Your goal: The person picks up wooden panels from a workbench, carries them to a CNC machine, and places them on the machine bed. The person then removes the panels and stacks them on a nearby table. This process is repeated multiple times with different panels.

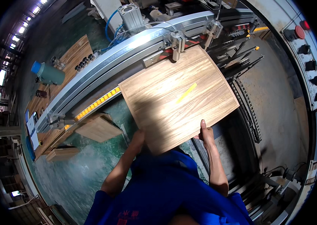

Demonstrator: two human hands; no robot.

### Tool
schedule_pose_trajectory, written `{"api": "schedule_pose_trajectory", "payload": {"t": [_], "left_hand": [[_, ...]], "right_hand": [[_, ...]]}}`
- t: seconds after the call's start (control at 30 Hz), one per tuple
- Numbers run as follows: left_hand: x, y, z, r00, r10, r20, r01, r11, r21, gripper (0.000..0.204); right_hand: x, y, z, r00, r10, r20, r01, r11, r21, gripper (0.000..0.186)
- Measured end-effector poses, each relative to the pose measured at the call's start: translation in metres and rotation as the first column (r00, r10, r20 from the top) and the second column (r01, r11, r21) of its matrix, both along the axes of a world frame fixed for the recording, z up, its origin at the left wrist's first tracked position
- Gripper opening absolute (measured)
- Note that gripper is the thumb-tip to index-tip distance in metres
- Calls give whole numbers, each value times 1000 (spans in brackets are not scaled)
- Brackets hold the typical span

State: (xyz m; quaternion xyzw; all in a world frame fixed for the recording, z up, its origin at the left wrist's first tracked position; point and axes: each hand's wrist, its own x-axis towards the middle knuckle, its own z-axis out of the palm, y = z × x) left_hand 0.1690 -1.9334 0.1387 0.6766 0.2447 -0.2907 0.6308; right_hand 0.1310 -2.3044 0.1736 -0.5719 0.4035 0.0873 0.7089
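Observation:
A rectangular wooden board (173,97) with a yellow strip on its face lies tilted across the middle of the view. Its far edge is at a metal rail (79,63) with silver pneumatic clamps (177,45). My left hand (138,138) holds the board's left edge near the near corner, fingers mostly hidden. My right hand (205,133) grips the near edge, thumb on top and fingers underneath.
A yellow roller strip (94,105) runs left of the board. Wooden panels (96,127) stand on the green floor. A teal canister (48,73) sits on a wooden bench at left. A control panel (308,63) with red buttons is at right, above dark machine frames.

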Motion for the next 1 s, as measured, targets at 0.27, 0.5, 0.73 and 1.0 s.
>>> {"api": "schedule_pose_trajectory", "payload": {"t": [0.27,0.5,0.73,1.0], "left_hand": [[-5,18,-36,993,-113,19,110,988,103,57],[0,6,0,999,-17,-48,12,996,-93,51],[7,17,0,993,-118,22,120,965,-235,42],[12,17,39,974,-226,-7,211,921,-328,55]], "right_hand": [[-3,-3,-8,994,80,-69,-84,995,-60,78],[-6,5,-21,999,-22,-38,16,990,-142,71],[-1,14,3,995,-76,-66,65,984,-166,66],[-1,34,14,983,-180,-24,168,953,-253,62]]}}
